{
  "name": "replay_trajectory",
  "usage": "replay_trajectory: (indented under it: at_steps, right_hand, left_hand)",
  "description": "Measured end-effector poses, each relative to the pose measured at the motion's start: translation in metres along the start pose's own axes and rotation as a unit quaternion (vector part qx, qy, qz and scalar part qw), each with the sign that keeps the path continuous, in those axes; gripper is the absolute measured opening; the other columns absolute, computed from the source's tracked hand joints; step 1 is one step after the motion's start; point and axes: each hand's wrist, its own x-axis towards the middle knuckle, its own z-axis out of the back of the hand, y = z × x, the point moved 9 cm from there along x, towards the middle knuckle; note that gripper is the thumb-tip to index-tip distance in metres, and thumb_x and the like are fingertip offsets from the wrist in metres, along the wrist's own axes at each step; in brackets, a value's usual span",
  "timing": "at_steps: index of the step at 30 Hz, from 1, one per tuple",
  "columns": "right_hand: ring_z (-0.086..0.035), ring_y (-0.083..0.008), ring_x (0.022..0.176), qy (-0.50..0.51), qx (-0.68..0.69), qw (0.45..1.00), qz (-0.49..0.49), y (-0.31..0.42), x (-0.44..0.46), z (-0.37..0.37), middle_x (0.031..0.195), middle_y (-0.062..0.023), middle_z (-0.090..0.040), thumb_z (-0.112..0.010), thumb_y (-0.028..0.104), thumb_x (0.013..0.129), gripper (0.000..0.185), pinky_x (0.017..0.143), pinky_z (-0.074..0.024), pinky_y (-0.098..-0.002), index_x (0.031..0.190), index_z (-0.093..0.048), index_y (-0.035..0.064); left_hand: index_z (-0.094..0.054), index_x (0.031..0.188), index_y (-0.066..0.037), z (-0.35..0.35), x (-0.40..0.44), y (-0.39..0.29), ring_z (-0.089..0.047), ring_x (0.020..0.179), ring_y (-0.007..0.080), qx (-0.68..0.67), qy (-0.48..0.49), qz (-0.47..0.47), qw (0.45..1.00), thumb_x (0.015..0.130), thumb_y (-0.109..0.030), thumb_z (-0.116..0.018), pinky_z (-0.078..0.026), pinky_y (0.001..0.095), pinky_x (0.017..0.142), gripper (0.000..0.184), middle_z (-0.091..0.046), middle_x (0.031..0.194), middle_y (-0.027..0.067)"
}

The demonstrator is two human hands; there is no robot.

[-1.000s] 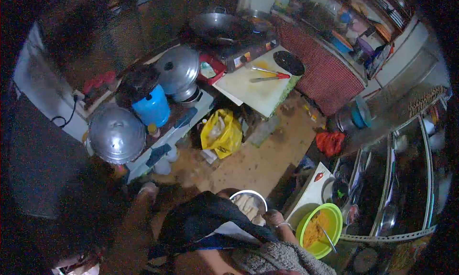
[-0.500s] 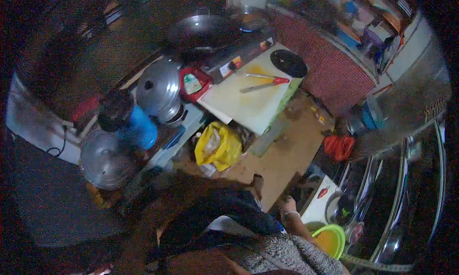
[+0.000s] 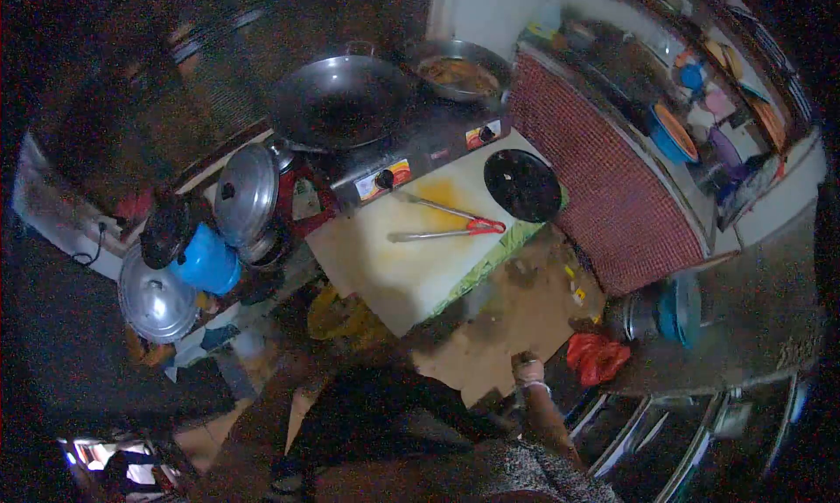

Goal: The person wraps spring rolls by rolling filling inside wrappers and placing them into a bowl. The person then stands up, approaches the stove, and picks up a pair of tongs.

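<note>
My right hand (image 3: 528, 369) hangs low above the brown cardboard (image 3: 486, 363) on the floor, a light band round its wrist. Its fingers look curled in, and nothing shows in them. Close by on its right lies a red plastic bag (image 3: 598, 359). My left hand is out of view. Ahead stands a low white-topped table (image 3: 367, 284), with red-ended metal tongs (image 3: 455, 223) lying spread on it. A round black lid (image 3: 523, 185) rests at the table's right end. A yellow bag (image 3: 346, 315) sits in shadow below the table's left side.
Behind the table, a gas stove (image 3: 429, 153) carries a big dark wok (image 3: 341, 101) and a pan with food (image 3: 459, 70). Metal lids (image 3: 157, 293) and a blue jug (image 3: 210, 258) stand left. A red checked partition (image 3: 604, 171) rises right, near a metal rack (image 3: 647, 442).
My view has shifted toward the table and stove. My right hand has come forward over the cardboard, toward the red bag. The green bowl at the lower right has left the view.
</note>
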Motion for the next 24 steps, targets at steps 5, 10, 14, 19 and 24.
replay_trajectory:
  at_steps: [5,10,14,19,24]
  right_hand:
    - [-0.056,-0.02,0.062,-0.012,-0.167,0.985,0.034,0.054,0.001,-0.01,0.073,-0.0072,-0.06,-0.05,0.028,0.086,0.023,0.054,-0.0445,-0.0336,0.076,-0.058,0.0082]
    - [-0.056,-0.0202,0.059,0.055,-0.224,0.968,0.096,0.126,0.0,-0.032,0.069,-0.0083,-0.06,-0.049,0.026,0.085,0.024,0.054,-0.0437,-0.0348,0.074,-0.056,0.006]
    - [-0.058,-0.0221,0.061,-0.052,-0.187,0.95,0.243,0.127,0.097,-0.012,0.073,-0.0099,-0.062,-0.057,0.026,0.083,0.024,0.055,-0.045,-0.0349,0.076,-0.058,0.0033]
    - [-0.061,-0.0229,0.074,0.029,-0.279,0.908,0.311,0.271,0.177,-0.03,0.089,-0.0134,-0.064,-0.061,0.026,0.082,0.036,0.063,-0.0484,-0.0348,0.11,-0.057,0.0029]
    - [-0.061,-0.0238,0.078,0.192,-0.287,0.861,0.372,0.361,0.255,-0.05,0.092,-0.0138,-0.064,-0.06,0.027,0.083,0.036,0.066,-0.0479,-0.0359,0.11,-0.058,0.0039]
  left_hand:
    - [-0.063,0.108,-0.007,0.006,0.044,-0.061,-0.061,0.092,0.0241,0.016,-0.004,-0.049,0.999,0.087,-0.035,-0.057,-0.048,0.0353,0.081,0.036,-0.062,0.105,0.0118]
    - [-0.063,0.108,-0.007,0.029,0.098,-0.144,-0.061,0.092,0.0238,0.026,-0.015,-0.109,0.994,0.087,-0.035,-0.057,-0.048,0.0351,0.081,0.036,-0.062,0.105,0.0117]
    - [-0.064,0.108,-0.007,0.034,0.125,-0.225,-0.062,0.092,0.0236,0.019,-0.031,-0.136,0.99,0.087,-0.036,-0.058,-0.048,0.0348,0.081,0.036,-0.062,0.105,0.0116]
    - [-0.064,0.108,-0.007,0.036,0.154,-0.336,-0.062,0.091,0.0234,-0.018,-0.032,-0.139,0.99,0.086,-0.036,-0.058,-0.048,0.0345,0.081,0.036,-0.062,0.104,0.0115]
    - [-0.064,0.107,-0.007,0.044,0.173,-0.438,-0.062,0.091,0.0231,-0.053,-0.042,-0.1,0.993,0.086,-0.036,-0.058,-0.048,0.0342,0.081,0.037,-0.062,0.104,0.0114]
